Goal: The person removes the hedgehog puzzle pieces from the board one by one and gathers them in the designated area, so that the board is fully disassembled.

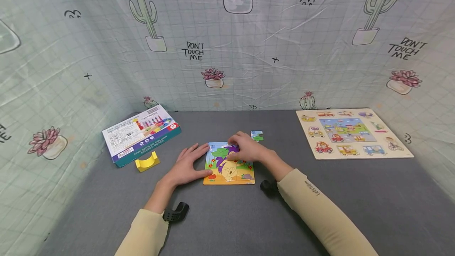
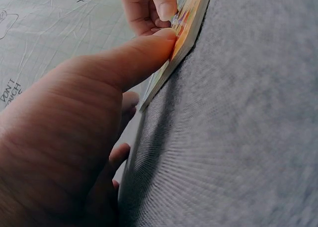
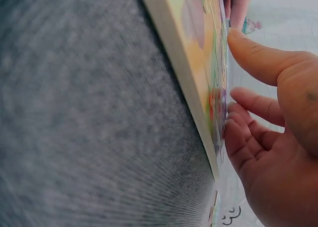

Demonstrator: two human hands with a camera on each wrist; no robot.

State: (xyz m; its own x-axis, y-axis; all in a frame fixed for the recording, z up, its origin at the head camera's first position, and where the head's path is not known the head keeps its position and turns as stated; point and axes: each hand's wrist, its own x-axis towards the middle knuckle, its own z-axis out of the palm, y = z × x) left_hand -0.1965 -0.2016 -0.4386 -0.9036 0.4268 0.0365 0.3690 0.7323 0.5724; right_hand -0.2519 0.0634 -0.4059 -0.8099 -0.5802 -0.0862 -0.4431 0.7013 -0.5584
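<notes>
A jigsaw puzzle board [image 1: 209, 181] with a purple-haired cartoon animal on it lies flat on the grey table. My left hand [image 1: 186, 166] spreads along its left side, thumb on the lower left part and a forefinger at the upper left corner. In the left wrist view the left thumb [image 2: 141, 55] presses the board's edge. My right hand [image 1: 247, 148] is over the upper right part, its bent fingertips and thumb touching the picture. The right wrist view shows these fingers [image 3: 243, 137] against the surface, with no raised piece visible between them. A loose jigsaw piece [image 1: 257, 135] lies behind this hand.
At the left lies a boxed toy set [image 1: 142, 134], with a yellow curved block [image 1: 147, 162] in front. A wooden vehicle puzzle board [image 1: 309, 145] lies at the right. A printed cloth [image 1: 249, 50] hangs behind the table.
</notes>
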